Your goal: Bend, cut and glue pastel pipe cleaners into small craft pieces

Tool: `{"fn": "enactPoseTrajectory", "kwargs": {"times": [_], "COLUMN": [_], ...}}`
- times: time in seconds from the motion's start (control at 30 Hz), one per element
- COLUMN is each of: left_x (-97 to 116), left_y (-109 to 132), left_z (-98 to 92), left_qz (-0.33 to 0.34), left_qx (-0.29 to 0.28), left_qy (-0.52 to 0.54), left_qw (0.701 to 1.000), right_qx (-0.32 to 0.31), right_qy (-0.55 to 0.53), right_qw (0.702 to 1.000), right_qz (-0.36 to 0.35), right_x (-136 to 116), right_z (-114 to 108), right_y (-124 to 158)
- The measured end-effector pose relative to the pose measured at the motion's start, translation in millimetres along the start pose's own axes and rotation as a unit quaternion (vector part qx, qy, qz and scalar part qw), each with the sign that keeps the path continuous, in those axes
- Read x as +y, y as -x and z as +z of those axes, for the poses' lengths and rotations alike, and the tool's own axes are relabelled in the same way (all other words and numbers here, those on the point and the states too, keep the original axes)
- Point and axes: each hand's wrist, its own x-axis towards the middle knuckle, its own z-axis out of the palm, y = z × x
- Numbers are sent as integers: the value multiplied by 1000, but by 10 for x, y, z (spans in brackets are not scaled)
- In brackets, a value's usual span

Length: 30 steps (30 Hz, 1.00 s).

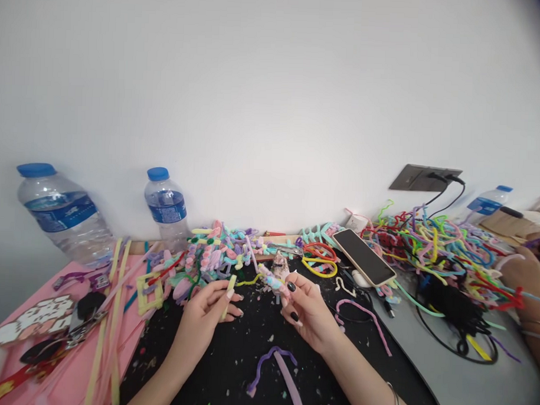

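Probably mid-assembly, the left hand (208, 305) is pinching a strip (232, 281); alongside, the right hand (308, 307) is gripping a fuzzy bundle (272, 281); joining needs steadying.

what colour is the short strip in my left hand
Pale yellow; the short strip shows in the head view.

A single camera, worn on the head, looks forward and down from above the wearer's side of the table (217, 372). It faces a pale wall (273, 96) squarely, which fills more than the upper half of the view. The left hand (209, 307) and right hand (309, 316) sit near the lens, below centre, with the forearms running in from the bottom edge. The field is wide: the large bottle (68, 216) at far left leans outward, another person's arm (532, 300) is cut by the right edge, and the upper right corner darkens.
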Motion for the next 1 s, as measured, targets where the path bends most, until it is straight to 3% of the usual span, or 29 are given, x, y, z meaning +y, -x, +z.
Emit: {"fn": "enactPoseTrajectory", "kwargs": {"times": [0.23,0.4,0.67,0.83,1.0], "left_x": [-8,-51,-91,-73,-63], "left_y": [69,104,100,95,97], "left_z": [75,104,119,111,104], "left_qz": [-10,-8,-3,-7,-8], "left_qx": [-110,-155,-166,-162,-171], "left_qy": [-14,-33,-28,-25,-37], "left_qw": [994,987,986,986,984], "right_qx": [59,100,119,100,75], "right_qy": [136,185,175,131,171], "right_qw": [984,968,972,984,982], "right_qz": [-101,-135,-101,-72,-38], "right_x": [71,108,108,98,89], "right_z": [19,-14,28,31,6], "right_y": [16,3,-1,-24,-25]}}
